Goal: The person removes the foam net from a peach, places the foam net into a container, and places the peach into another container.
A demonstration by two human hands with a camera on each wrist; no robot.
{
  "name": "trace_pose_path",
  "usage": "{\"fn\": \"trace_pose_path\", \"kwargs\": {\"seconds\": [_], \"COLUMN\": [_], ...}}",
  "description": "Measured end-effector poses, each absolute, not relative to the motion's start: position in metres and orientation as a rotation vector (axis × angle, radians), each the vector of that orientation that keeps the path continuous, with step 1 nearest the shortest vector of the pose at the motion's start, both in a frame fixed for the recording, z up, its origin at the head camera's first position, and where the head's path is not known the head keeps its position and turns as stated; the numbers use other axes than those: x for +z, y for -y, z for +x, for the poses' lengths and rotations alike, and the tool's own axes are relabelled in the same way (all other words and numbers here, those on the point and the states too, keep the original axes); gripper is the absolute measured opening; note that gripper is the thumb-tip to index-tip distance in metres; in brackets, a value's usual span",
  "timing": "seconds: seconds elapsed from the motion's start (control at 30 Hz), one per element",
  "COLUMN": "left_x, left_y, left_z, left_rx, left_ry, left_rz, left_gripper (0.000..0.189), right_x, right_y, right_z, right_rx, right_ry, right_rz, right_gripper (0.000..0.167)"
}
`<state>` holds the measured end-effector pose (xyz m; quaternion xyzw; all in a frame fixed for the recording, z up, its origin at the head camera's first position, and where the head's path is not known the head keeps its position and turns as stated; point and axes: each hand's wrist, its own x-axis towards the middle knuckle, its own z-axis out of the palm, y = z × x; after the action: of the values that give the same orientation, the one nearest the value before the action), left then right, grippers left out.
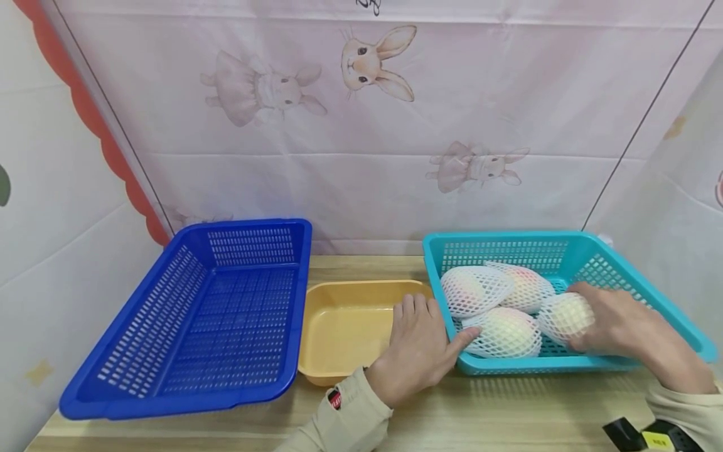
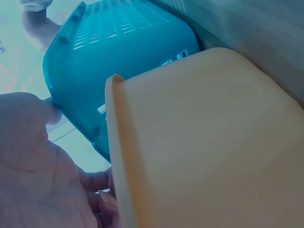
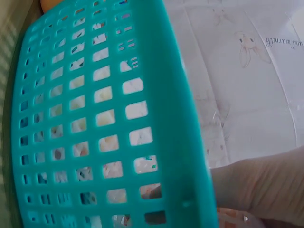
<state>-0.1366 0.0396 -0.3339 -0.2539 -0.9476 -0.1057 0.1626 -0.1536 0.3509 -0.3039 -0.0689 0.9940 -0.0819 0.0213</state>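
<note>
My right hand [image 1: 618,323] reaches into the teal basket [image 1: 542,366] and grips a pale yellow fruit [image 1: 565,317] in a white foam net. Several more net-wrapped fruits, yellowish with pink, lie at the basket's left side, among them a front one [image 1: 504,334]. My left hand [image 1: 415,355] rests at the basket's left rim, its thumb over the edge beside the front fruit. Its other fingers extend over the right side of the yellow tub [image 1: 341,339]. In the right wrist view, the basket wall [image 3: 180,142] hides most of the right hand.
A blue basket [image 1: 226,333] with slotted walls stands on the left, its right edge beside the yellow tub. All three containers sit on a wooden table [image 1: 486,417]. Behind them hangs a pale cloth [image 1: 350,188] with rabbit prints.
</note>
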Motion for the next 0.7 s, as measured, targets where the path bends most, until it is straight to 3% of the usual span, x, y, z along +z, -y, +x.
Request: {"fn": "trace_pose_path", "kwargs": {"seconds": [0.7], "left_x": [-0.333], "left_y": [-0.04], "left_z": [-0.136], "left_rx": [-0.373], "left_ry": [2.729], "left_rz": [-0.758], "left_gripper": [0.052], "right_x": [-0.292], "right_y": [-0.339], "right_z": [-0.144], "right_rx": [-0.214], "right_ry": [-3.139], "right_rz": [-0.2], "right_gripper": [0.093]}}
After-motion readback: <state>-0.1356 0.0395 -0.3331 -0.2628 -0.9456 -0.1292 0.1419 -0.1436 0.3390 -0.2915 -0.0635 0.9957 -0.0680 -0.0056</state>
